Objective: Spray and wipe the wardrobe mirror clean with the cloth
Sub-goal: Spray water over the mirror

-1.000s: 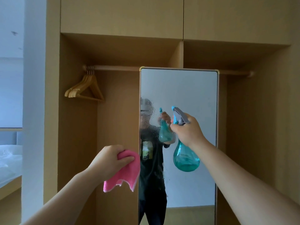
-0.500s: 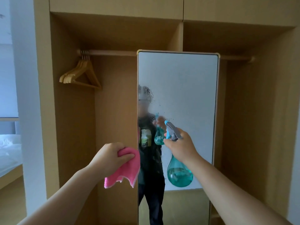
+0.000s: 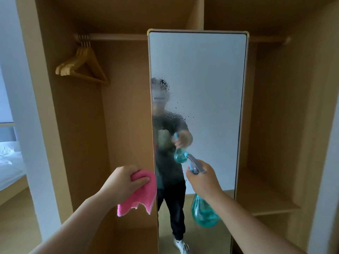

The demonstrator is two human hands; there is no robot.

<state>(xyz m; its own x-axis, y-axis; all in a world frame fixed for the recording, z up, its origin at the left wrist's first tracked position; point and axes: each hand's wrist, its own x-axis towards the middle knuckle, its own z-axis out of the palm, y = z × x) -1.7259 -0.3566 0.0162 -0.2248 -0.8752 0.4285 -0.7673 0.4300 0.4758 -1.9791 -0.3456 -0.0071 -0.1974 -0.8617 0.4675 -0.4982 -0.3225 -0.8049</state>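
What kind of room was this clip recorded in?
Most likely a bedroom: an open light-wood built-in wardrobe with wooden clothes hangers on its rail, a tall gold-framed mirror, and a bed with white bedding at the far left.

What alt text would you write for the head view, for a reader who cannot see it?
A person faces a tall wardrobe mirror speckled with spray drops, right hand aiming a teal spray bottle at it, left hand gripping a pink cloth near its left edge. Wooden hangers hang nearby.

Mirror (image 3: 207,85): glossy glass, droplet-speckled. Cloth (image 3: 141,197): pink, fuzzy. Spray bottle (image 3: 203,211): clear teal plastic; wardrobe (image 3: 82,125): matt wood.
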